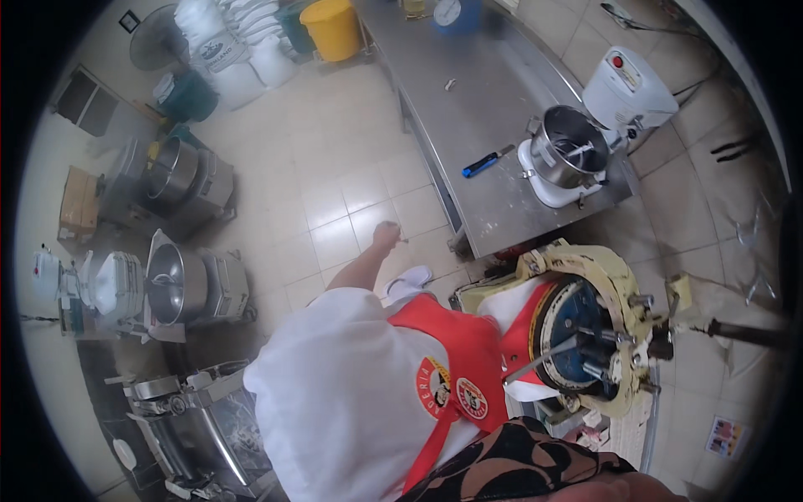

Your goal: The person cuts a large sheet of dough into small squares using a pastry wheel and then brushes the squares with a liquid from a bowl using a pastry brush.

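Note:
My left hand [386, 235] is held out low over the tiled floor, left of the steel table's near corner, its fingers closed with a small bit of something at the fingertips, too small to name. My right hand does not show. Just right of my red apron [431, 326] stands a cream-painted machine [623, 293] with a round blue plate [567, 326] and a metal rod slanting across it. The steel table [443, 117] carries a planetary mixer [565, 151] with a steel bowl and a blue-and-black handled tool [483, 164] lying beside it.
Floor mixers [174, 284] with steel bowls line the left wall, by a cardboard box [79, 201]. A steel rolling machine [201, 435] is at lower left. White sacks [234, 58], a yellow tub [330, 29] and green bins [184, 96] stand at the back. A blue scale [454, 15] sits on the table.

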The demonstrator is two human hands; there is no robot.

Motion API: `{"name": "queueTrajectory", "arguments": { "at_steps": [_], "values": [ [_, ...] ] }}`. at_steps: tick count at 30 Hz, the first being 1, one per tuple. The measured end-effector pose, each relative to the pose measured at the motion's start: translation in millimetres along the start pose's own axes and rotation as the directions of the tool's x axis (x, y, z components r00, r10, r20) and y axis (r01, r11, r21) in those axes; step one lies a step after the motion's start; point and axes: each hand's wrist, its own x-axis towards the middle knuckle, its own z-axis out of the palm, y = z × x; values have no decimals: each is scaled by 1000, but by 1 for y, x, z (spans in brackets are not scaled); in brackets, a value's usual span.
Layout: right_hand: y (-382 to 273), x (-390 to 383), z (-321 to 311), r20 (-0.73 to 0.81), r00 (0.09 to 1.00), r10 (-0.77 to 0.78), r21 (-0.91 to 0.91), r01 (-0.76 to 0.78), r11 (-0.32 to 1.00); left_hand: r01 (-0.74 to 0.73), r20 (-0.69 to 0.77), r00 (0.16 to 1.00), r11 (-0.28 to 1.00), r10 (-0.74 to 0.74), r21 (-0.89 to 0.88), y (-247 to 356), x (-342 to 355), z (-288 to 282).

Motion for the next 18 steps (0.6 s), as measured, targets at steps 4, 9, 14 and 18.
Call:
{"name": "queueTrajectory", "arguments": {
  "at_steps": [4,9,14,18],
  "values": [
    [59,-39,27,-54,995,-87,9,87,996,-308,-382,873,950,303,49,69,115,-5],
    [121,-115,73,-75,950,-303,-42,300,953,-471,-327,827,881,457,41,226,222,38],
    [175,-184,88,-64,893,-445,-101,438,893,-595,-205,681,694,703,406,360,313,63],
    [202,-229,108,-67,888,-456,-254,427,868,-531,-136,602,521,787,669,422,413,85]
  ]
}}
